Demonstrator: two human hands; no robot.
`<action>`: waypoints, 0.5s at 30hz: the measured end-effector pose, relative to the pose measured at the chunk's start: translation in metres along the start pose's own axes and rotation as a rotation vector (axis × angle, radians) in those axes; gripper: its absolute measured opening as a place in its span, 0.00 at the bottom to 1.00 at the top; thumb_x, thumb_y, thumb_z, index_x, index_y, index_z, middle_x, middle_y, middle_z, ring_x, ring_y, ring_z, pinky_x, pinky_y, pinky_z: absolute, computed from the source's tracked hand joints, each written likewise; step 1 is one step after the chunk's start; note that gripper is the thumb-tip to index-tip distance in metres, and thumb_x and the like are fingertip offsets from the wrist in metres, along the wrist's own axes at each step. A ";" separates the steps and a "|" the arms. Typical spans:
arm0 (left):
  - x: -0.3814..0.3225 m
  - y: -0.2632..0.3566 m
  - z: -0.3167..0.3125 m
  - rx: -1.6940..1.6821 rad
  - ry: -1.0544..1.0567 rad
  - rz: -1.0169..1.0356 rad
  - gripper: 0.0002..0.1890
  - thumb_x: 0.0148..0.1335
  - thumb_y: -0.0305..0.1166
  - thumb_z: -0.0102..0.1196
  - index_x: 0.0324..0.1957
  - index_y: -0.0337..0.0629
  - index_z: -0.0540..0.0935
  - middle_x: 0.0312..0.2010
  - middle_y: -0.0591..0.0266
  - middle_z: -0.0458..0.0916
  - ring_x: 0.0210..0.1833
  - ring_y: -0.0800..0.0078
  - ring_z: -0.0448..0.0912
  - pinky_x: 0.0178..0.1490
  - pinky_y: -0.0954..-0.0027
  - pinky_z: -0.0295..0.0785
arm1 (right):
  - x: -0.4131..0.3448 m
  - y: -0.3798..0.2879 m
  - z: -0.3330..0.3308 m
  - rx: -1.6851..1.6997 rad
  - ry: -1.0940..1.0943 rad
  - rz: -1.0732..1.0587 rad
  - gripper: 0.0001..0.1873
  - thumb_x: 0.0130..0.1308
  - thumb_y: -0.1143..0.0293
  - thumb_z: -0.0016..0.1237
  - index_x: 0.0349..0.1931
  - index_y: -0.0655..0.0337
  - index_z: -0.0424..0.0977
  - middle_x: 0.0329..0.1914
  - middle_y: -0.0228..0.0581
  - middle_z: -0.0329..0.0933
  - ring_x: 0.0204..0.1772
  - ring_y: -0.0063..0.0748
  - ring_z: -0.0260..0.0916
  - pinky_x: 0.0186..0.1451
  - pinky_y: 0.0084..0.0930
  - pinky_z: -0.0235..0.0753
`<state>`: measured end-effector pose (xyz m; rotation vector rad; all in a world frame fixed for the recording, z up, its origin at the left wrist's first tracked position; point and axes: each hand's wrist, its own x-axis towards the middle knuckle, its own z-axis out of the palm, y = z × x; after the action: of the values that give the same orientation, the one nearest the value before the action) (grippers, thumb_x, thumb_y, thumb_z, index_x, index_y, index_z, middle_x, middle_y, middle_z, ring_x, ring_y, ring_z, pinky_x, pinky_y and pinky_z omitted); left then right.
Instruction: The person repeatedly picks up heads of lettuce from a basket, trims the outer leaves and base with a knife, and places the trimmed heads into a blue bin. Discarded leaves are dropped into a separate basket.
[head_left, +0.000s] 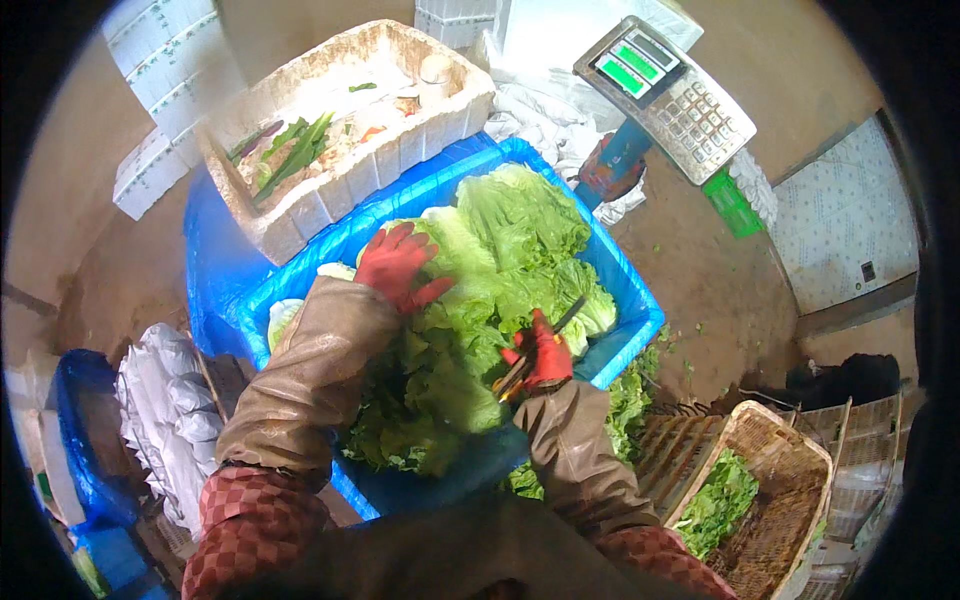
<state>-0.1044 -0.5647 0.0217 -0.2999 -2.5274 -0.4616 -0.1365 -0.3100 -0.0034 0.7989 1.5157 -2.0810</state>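
Observation:
Heads of green leaf lettuce (517, 225) fill much of a bin lined with blue plastic (637, 307) in front of me. My left hand (397, 266), in a red glove, lies on the lettuce at the bin's left part, fingers spread and palm down. To its right, my right hand (541, 356), also gloved in red, is closed around a knife (568, 315) whose dark, narrow blade points up and to the right. Something yellow and dark shows below that fist; whether it is part of the knife's handle I cannot tell. Leaves hide the lower fingers of my right hand.
A dirty white foam box (450, 124) with leaf scraps stands behind the bin. Past its right corner rises a weighing scale's display (675, 97). A brown plastic basket (795, 480) holding lettuce is at lower right. White sacks (169, 420) lie at left, white cartons (169, 75) at upper left.

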 end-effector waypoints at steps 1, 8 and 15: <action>0.002 0.001 0.000 0.007 -0.048 0.004 0.25 0.50 0.45 0.65 0.46 0.39 0.79 0.48 0.50 0.79 0.58 0.45 0.71 0.60 0.50 0.67 | 0.000 -0.001 0.003 -0.049 0.082 0.182 0.23 0.57 0.53 0.60 0.46 0.56 0.70 0.29 0.33 0.66 0.29 0.33 0.68 0.28 0.36 0.81; 0.002 0.009 -0.025 0.005 -0.118 -0.134 0.23 0.52 0.41 0.64 0.48 0.39 0.78 0.51 0.51 0.77 0.61 0.45 0.69 0.62 0.49 0.64 | 0.031 -0.009 0.035 0.476 -0.208 0.232 0.21 0.65 0.55 0.47 0.57 0.49 0.68 0.52 0.44 0.70 0.46 0.47 0.72 0.40 0.54 0.79; -0.012 -0.025 0.027 0.151 -0.174 -0.178 0.24 0.51 0.45 0.64 0.49 0.45 0.78 0.54 0.58 0.74 0.64 0.52 0.66 0.63 0.49 0.62 | 0.038 0.019 0.054 0.461 -0.308 0.070 0.17 0.65 0.63 0.46 0.52 0.60 0.73 0.47 0.41 0.78 0.44 0.42 0.76 0.45 0.38 0.80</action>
<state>-0.1148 -0.5789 -0.0132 -0.0599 -2.7544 -0.3215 -0.1622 -0.3680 -0.0301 0.6312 0.8466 -2.4011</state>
